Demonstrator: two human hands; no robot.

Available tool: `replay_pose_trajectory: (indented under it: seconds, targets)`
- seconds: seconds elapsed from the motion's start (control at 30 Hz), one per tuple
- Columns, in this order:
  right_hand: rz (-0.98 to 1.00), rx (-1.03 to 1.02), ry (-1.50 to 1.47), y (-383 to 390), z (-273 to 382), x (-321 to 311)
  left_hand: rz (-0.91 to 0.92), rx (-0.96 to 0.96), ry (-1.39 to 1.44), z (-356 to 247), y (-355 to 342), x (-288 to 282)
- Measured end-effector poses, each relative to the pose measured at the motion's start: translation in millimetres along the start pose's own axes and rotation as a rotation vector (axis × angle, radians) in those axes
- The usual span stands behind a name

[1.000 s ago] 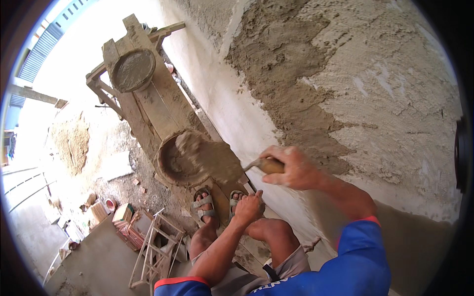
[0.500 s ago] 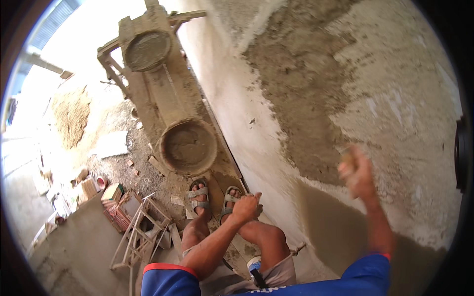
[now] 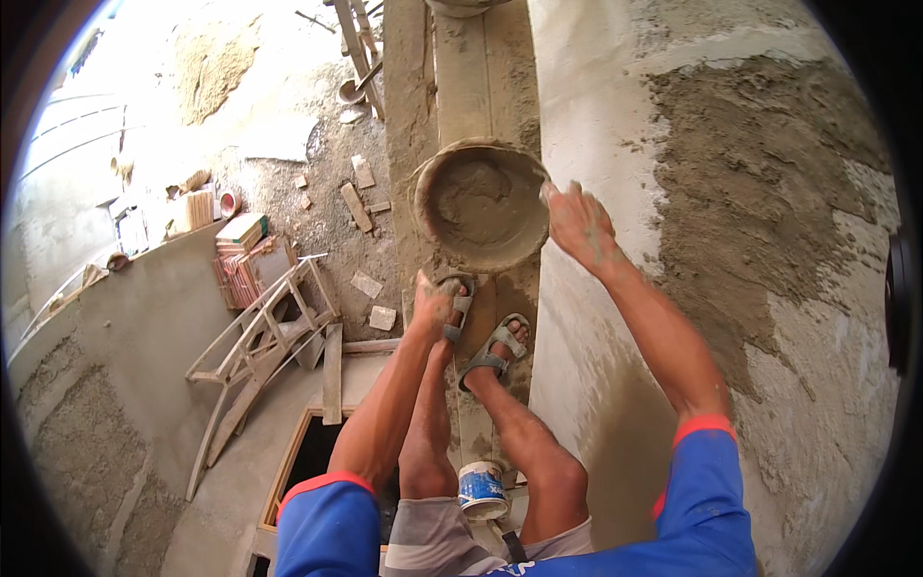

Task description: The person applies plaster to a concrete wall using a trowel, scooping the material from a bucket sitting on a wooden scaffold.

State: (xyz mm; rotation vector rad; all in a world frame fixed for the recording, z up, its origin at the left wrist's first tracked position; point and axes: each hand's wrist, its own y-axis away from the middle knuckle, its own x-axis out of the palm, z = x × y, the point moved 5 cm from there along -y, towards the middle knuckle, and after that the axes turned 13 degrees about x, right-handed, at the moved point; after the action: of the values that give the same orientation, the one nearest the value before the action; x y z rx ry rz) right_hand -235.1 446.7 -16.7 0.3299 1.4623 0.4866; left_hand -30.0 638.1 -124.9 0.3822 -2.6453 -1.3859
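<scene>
Handling the wet mortar (image 3: 478, 197) well here seems to call for a steady basin and a low, unhurried wrist, so that nothing slops over the edge. The round basin (image 3: 423, 213) sits on the plank walkway (image 3: 461, 96), just ahead of the feet, with the mortar lying uneven inside it. The right hand (image 3: 580, 229) is at the basin's right rim, fingers bent; whether they close on a tool or on the rim itself, I cannot tell. The left hand (image 3: 433, 303) is just below the near rim, beside the left sandal (image 3: 462, 306); nothing shows plainly in it, and how tight its grip is cannot be made out. Lifting small loads from the middle would probably be tidiest, as the wall (image 3: 586, 96) runs close along the right and limits the elbow. Farther right, a rough brown mortar patch (image 3: 769, 173) covers part of it. The narrow boards, the right sandal (image 3: 502, 338) near the basin and a white and blue pail (image 3: 481, 486) between the legs leave little footing. Lower down on the left are a wooden frame (image 3: 274, 332) and a stack of reddish tiles (image 3: 252, 269), well apart from both hands.
</scene>
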Motion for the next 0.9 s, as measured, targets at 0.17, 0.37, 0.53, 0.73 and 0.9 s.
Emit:
replay_pose_trajectory:
  seconds: [0.17, 0.37, 0.53, 0.73, 0.9]
  targets:
    - [-0.130, -0.153, 0.413, -33, 48, 61, 0.066, 0.273, 0.246, 14, -60, 13]
    - [0.100, -0.232, 0.362, 25, 15, 70, -0.129, 0.480, 0.264, -11, -49, 15]
    - [0.047, -0.050, 0.346, 33, -24, 17, -0.213, 0.464, 0.018, -5, -48, 20]
    - [0.011, 0.156, 0.180, 2, -46, 69, -0.159, 0.670, 0.208, -19, -42, 41]
    - [0.070, 0.011, -0.181, 21, -13, 115, -0.197, 0.715, -0.006, -16, -34, 33]
